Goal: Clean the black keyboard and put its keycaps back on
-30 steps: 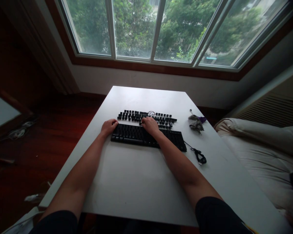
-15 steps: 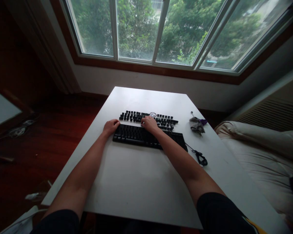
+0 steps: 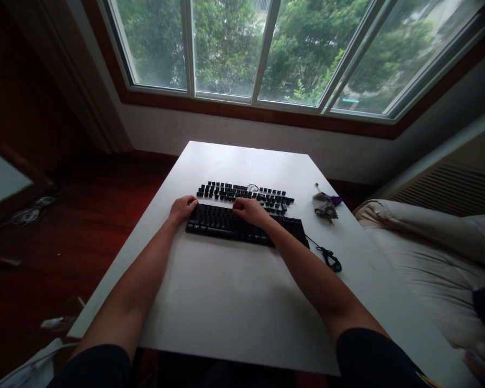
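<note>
A black keyboard (image 3: pixel 216 228) lies flat on the white table, its left part showing keys in place. My left hand (image 3: pixel 183 208) is closed at its far left corner, thumb and fingers on the edge. Over the middle of the keyboard, my right hand (image 3: pixel 251 210) has its fingertips pinched together close to the keys. Whatever those fingertips hold, if anything, is too small to make out. Just beyond the keyboard, loose black keycaps (image 3: pixel 223 192) are laid out in rows. Among them rests a small thin ring-shaped thing (image 3: pixel 252 188).
The white table (image 3: pixel 210 302) carries a coiled black cable (image 3: pixel 330 260) at the keyboard's right. Farther right lies a fuzzy grey duster-like thing (image 3: pixel 325 207) with a purple part. A cushioned seat (image 3: pixel 412 258) stands beside the table, and a window (image 3: pixel 226 48) is ahead.
My right hand has come back from the rows of loose keycaps to the middle of the keyboard, fingers pinched. My left hand has stayed at the keyboard's corner.
</note>
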